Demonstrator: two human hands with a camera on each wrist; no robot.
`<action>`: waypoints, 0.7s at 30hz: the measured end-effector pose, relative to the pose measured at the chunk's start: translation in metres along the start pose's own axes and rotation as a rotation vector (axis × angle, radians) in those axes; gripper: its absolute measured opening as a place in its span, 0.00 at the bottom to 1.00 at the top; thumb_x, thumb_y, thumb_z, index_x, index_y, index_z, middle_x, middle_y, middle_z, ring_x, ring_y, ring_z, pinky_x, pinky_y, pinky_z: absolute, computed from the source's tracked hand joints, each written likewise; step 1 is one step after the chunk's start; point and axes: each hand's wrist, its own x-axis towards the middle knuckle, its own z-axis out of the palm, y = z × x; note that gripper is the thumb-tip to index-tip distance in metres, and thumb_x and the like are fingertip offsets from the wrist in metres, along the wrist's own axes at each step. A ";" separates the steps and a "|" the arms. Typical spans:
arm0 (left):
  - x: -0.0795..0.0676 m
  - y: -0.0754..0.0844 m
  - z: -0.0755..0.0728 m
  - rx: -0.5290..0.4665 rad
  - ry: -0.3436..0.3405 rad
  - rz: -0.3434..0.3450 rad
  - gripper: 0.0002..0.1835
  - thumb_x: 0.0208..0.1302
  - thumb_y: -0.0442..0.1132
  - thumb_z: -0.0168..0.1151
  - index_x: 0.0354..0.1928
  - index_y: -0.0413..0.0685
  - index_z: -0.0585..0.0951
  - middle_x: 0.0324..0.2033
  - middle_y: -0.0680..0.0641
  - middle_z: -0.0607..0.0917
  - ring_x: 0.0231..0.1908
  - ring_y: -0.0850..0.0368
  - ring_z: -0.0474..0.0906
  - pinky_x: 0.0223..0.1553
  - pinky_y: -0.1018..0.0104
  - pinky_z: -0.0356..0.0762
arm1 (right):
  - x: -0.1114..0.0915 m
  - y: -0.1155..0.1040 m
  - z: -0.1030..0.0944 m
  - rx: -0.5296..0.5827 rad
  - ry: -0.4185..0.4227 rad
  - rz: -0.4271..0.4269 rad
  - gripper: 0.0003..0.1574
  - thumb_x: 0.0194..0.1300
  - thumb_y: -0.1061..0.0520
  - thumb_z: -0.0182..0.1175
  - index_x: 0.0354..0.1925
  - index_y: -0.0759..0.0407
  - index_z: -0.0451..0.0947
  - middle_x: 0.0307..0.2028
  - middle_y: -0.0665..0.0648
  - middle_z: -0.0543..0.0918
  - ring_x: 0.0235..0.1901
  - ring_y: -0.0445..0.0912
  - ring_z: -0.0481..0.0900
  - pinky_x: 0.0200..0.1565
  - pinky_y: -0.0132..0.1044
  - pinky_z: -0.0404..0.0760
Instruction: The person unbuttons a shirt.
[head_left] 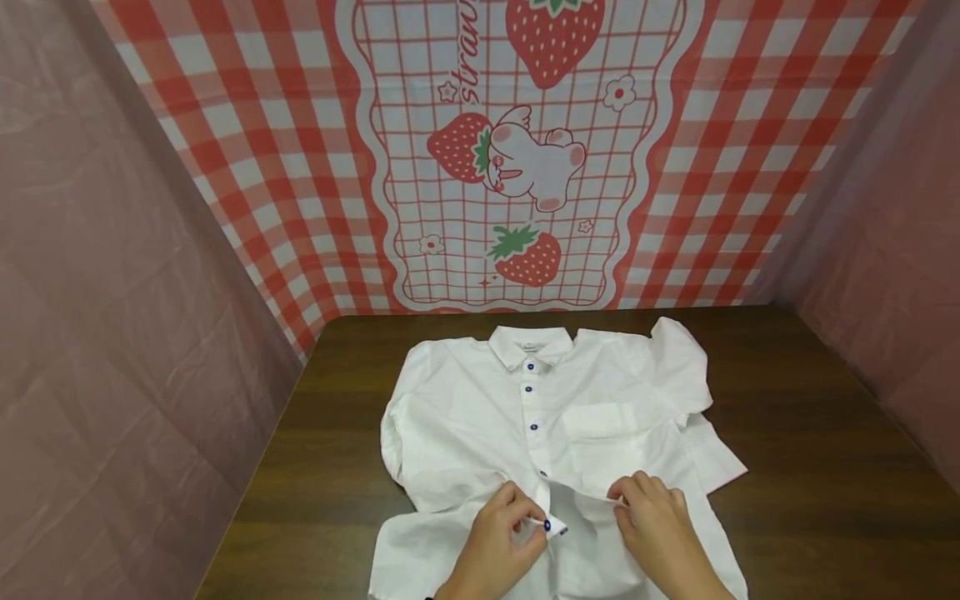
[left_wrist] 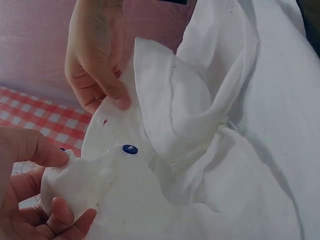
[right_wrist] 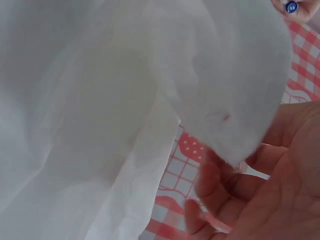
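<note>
While one white shirt lies spread on one brown table, its collar toward the far edge, two bare hands work at its lower front. The left hand pinches one front edge between thumb and fingers; the right hand pinches the opposite edge, and between them the front is parted. Five blue buttons can be counted in the head view: four in a line down from the collar, and a fifth just beside the left hand's fingertips. The shirt shows one chest pocket and two sleeves. Behind the table hangs one red-and-white checked cloth, its panel printed with three strawberries, two flowers, two small stars and one white animal figure; two pink curtains flank the table, one on each side. Only the wrist views give the buttonhole: the left wrist shows this slit near the right thumb, along with one full button on the cloth and a sliver of another by the left thumb, while the right wrist sets the slit close to the right hand's fingers, with one button at the left hand in the top corner. Collar, pocket and the full row of buttons are seen from the head alone.
</note>
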 end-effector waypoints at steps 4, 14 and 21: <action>-0.003 -0.001 0.000 0.004 0.004 0.043 0.06 0.45 0.30 0.64 0.25 0.50 0.80 0.24 0.55 0.71 0.24 0.72 0.65 0.29 0.87 0.64 | 0.000 0.001 -0.004 0.008 -0.137 0.055 0.16 0.44 0.64 0.68 0.31 0.51 0.75 0.28 0.45 0.72 0.33 0.43 0.70 0.34 0.39 0.63; -0.009 -0.001 -0.001 0.001 -0.040 0.076 0.06 0.48 0.30 0.64 0.27 0.49 0.81 0.26 0.55 0.74 0.26 0.69 0.71 0.30 0.83 0.70 | 0.022 -0.024 -0.008 0.008 -0.201 0.014 0.28 0.42 0.48 0.73 0.42 0.55 0.77 0.38 0.50 0.75 0.38 0.47 0.69 0.37 0.41 0.63; -0.011 -0.007 0.001 -0.030 -0.104 0.085 0.06 0.51 0.30 0.61 0.30 0.48 0.82 0.28 0.53 0.75 0.28 0.68 0.73 0.32 0.82 0.72 | 0.041 -0.039 0.007 -0.034 -0.195 -0.077 0.22 0.43 0.50 0.73 0.37 0.57 0.80 0.35 0.51 0.76 0.37 0.48 0.70 0.38 0.42 0.64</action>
